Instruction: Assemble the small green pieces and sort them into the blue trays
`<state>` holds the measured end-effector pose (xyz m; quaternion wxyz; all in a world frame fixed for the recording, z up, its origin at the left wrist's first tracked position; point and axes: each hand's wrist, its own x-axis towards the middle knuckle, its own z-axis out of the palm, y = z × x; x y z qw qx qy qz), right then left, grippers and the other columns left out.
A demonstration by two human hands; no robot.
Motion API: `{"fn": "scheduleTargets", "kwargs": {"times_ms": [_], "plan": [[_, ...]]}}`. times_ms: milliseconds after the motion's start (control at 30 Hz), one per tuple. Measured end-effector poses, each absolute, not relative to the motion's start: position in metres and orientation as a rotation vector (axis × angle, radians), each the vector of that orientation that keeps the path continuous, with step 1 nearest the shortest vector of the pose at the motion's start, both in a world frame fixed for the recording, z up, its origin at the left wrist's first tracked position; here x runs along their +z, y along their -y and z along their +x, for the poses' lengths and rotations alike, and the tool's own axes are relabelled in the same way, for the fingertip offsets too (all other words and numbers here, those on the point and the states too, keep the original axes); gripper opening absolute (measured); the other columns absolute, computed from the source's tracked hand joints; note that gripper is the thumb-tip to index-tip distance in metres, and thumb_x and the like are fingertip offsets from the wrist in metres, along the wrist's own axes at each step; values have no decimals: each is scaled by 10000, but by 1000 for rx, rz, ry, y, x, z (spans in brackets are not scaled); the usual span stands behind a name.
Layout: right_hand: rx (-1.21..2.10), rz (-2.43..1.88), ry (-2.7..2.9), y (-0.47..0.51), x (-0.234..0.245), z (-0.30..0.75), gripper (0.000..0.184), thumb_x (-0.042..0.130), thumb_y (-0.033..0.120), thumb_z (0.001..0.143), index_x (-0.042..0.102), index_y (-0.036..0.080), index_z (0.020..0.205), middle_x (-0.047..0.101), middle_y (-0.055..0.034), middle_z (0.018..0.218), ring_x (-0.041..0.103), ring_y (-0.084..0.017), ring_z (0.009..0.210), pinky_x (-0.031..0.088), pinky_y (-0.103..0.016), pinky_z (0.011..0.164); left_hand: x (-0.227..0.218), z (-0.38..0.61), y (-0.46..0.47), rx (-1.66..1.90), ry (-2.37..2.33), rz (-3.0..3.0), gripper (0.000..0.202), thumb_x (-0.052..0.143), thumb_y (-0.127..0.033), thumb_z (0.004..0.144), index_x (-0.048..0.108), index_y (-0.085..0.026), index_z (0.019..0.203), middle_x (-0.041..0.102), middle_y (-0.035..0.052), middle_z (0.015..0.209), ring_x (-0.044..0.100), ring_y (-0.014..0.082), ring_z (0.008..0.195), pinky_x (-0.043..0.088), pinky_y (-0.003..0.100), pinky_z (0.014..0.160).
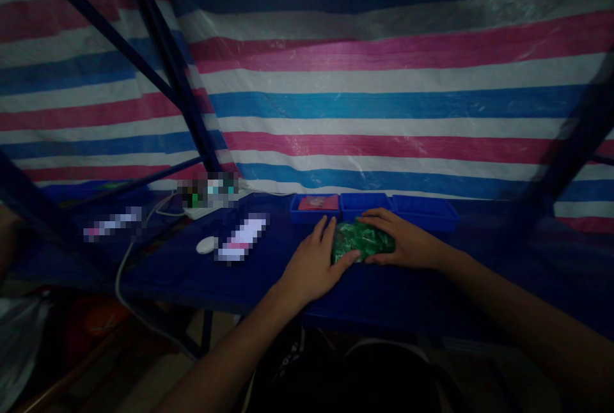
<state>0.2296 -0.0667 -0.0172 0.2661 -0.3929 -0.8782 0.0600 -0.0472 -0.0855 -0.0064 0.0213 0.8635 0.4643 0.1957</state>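
A clear bag of small green pieces (361,241) lies on the dark blue table (201,279) in front of me. My left hand (313,266) presses against its left side, fingers straight and thumb hooked under the near edge. On the bag's right side lies my right hand (409,241), fingers curved over the top and far edge. Both hands cup the bag between them.
Three blue trays stand in a row behind the bag: the left tray (314,207) holds something red, then the middle tray (363,202) and the right tray (425,210). A white round object (206,245) and a white cable (125,259) lie at left. A striped tarp (384,93) hangs behind. Dark metal struts (163,55) cross at left.
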Motion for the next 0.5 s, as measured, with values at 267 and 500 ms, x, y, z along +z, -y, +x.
{"fn": "scheduleTargets", "kwargs": {"times_ms": [267, 500], "plan": [[194, -1059, 2363, 69, -14, 227, 832, 766, 610, 791, 464, 321, 1510, 473, -108, 1497, 490, -351, 1389, 411, -539, 1186, 52, -55, 7, 712, -1979, 2575, 532, 391, -611, 996, 607, -204, 1260, 672, 160, 1248, 655, 330, 1136, 514, 462, 990], [216, -1058, 2348, 68, -16, 227, 828, 772, 604, 786, 469, 331, 1506, 479, -108, 1486, 491, -361, 1382, 407, -566, 1179, 41, -38, -44, 430, -2096, 2461, 577, 530, -607, 915, 635, -126, 1215, 678, 256, 1203, 650, 412, 1161, 523, 505, 973]]}}
